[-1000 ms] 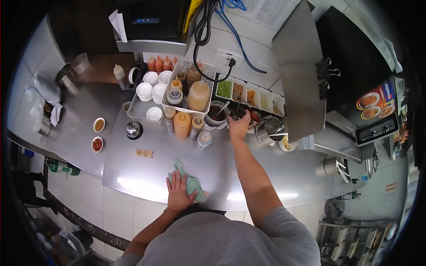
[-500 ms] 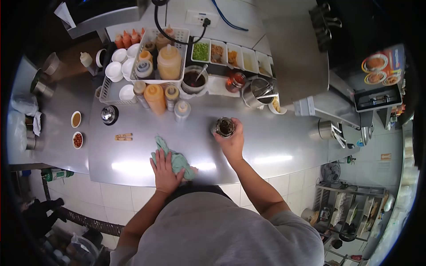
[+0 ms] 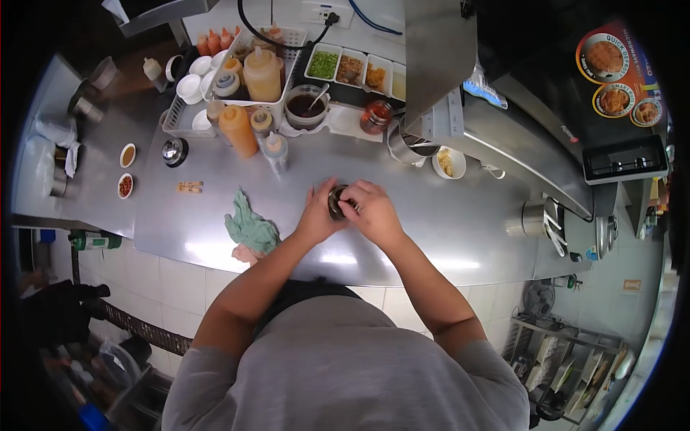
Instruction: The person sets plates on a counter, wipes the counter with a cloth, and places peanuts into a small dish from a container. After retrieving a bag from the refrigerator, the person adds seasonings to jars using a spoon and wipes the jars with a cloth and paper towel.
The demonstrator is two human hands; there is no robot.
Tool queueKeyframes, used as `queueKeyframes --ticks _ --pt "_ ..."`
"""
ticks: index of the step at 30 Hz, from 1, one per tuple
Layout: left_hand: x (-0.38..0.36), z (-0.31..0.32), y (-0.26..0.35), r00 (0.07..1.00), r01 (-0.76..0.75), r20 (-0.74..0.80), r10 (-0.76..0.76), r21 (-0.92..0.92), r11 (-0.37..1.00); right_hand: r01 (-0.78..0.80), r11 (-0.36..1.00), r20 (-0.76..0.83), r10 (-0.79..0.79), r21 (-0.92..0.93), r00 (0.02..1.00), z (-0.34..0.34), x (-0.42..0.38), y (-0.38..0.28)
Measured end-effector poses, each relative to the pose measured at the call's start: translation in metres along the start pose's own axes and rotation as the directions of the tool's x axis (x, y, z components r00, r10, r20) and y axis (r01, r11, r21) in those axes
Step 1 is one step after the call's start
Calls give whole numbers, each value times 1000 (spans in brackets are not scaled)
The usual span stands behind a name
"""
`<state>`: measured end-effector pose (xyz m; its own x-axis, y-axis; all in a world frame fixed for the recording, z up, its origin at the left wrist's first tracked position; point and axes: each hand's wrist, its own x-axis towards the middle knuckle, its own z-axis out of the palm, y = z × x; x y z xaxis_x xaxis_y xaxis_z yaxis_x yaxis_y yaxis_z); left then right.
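A small glass jar (image 3: 336,204) with dark contents stands in front of me at the middle of the counter. My left hand (image 3: 318,218) is closed around its left side. Over the jar's mouth, my right hand (image 3: 376,215) has its thumb and fingers bent together at the rim; what they pinch, if anything, is hidden. Off to the left lies a crumpled green cloth (image 3: 251,224), with a pinkish cloth (image 3: 246,253) under its near edge. Neither hand touches the cloths.
Squeeze bottles (image 3: 238,131) and a white basket (image 3: 295,39) stand behind, beside a dark sauce bowl (image 3: 307,118). Topping trays (image 3: 323,63), a red-filled jar (image 3: 376,117) and a white bowl (image 3: 448,164) line the back. Leftward are a bell (image 3: 175,152) and clothespin-like wooden pieces (image 3: 190,187).
My left hand has let go of the green cloth and moved right onto the jar. The jar has shifted slightly left, and my right hand has moved from its side to its top.
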<state>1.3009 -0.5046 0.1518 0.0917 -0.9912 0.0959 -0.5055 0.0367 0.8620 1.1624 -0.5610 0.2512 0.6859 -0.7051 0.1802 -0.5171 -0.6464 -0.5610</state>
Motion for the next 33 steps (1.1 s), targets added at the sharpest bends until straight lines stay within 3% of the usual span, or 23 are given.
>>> queueKeyframes --ticks 2,3,5,6,8,11,14,17,20,23,24,26,29,33 --pt "9 6 -1 998 35 60 -37 23 999 -65 984 -64 76 167 995 -5 -2 -15" --pt "10 9 0 994 49 97 -52 38 998 -65 986 -38 71 154 997 -7 -2 -15" --pt "8 3 15 995 -101 -11 102 37 994 -61 990 4 61 129 998 -13 0 -13" --pt "7 -1 22 982 -177 -65 179 42 983 -28 986 -47 36 167 998 -18 -2 -13" --pt "3 -15 57 981 -125 -157 114 -63 990 47 971 -157 -10 236 987 -35 -5 -12" --pt "2 -29 84 965 -144 -235 114 -116 983 -87 886 -176 185 456 967 -61 -11 -28" --pt "2 -41 98 950 -200 -267 161 -123 972 160 975 -192 -129 155 973 -92 -12 -39" --pt "-1 -53 108 922 -229 -338 187 -90 969 144 983 -297 -104 115 949 -109 -19 -70" --pt "-2 -58 109 888 -228 -406 216 18 973 172 976 -413 -213 -135 885 -93 -19 -85" --pt "-2 -61 109 883 -223 -408 234 76 972 203 967 -531 -256 -157 808 -74 -11 -91" --pt "-2 -63 109 884 -223 -403 237 81 971 236 968 -509 -245 -83 825 -72 -9 -90" --pt "-5 -72 117 895 -258 -368 253 36 965 289 955 -460 -228 66 858 -73 -8 -87" --pt "-7 -82 119 927 -275 -285 244 -77 958 316 940 -217 -284 131 934 -104 -11 -92" --pt "-8 -86 120 943 -290 -218 251 -168 942 359 930 -250 -368 -82 896 -118 -14 -97"
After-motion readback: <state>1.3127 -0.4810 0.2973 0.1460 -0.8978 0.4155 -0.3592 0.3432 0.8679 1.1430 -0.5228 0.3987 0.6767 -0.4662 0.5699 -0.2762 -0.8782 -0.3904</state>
